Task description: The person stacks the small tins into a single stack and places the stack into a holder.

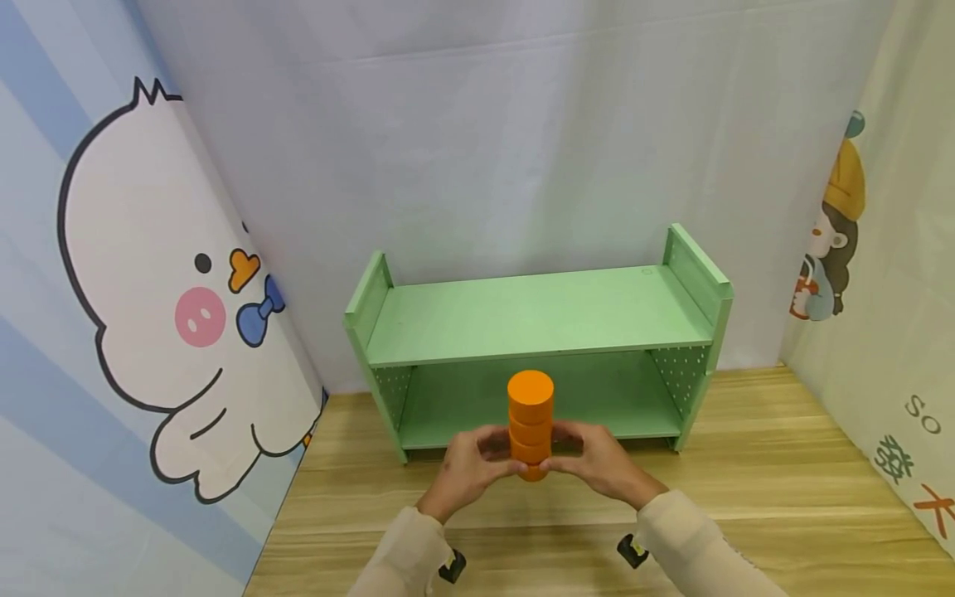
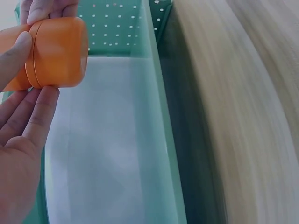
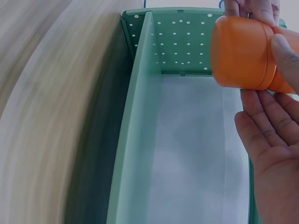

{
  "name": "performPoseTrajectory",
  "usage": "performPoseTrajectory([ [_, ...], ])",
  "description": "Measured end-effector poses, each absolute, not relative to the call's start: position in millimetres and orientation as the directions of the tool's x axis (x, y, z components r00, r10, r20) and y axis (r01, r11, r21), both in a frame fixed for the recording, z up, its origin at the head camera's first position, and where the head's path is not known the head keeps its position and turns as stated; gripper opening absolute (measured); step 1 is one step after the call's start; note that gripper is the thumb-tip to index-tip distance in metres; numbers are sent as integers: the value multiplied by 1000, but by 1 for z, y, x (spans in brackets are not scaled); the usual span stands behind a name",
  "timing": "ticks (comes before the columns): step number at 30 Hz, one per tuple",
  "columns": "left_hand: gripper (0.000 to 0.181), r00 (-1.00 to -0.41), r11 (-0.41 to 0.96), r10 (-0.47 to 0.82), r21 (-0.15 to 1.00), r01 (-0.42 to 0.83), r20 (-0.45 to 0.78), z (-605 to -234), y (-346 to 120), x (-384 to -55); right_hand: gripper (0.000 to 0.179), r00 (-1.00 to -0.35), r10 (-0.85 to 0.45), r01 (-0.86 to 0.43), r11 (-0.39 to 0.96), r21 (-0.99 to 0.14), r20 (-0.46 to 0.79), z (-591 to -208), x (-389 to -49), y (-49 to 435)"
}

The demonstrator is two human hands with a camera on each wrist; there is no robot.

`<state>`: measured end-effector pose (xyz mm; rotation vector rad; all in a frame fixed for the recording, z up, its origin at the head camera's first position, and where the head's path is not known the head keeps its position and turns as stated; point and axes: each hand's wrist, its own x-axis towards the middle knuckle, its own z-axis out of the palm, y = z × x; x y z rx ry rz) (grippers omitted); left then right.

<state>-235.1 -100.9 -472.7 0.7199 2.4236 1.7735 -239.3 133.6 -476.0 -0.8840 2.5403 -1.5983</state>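
An orange cylinder [image 1: 530, 419], ringed by several grooves like a stack of round pieces, is held upright in front of the green shelf. My left hand [image 1: 468, 468] grips its lower part from the left, thumb on the near side. From the right, my right hand [image 1: 600, 464] holds the same part, its thumb opposite the other. In the left wrist view, the left hand's fingers [image 2: 39, 114] lie along the cylinder's smooth rounded end section [image 2: 60, 52]. The right wrist view shows the right hand's thumb [image 3: 283, 51] pressing near a seam.
The green two-level shelf [image 1: 537, 319] has raised ends and perforated side panels on its lower level. It stands on a wood-grain table [image 1: 776, 481] against a pale cloth backdrop [image 1: 522, 141]. Printed cartoon curtains [image 1: 149, 274] flank both sides.
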Motion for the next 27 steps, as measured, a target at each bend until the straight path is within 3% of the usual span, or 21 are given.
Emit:
performPoseTrajectory([
  [27,47,-871,240,402,886,398,283,-444,-98,-242,55,-829,-460,-489,323,-810,317,-446,-243,138],
])
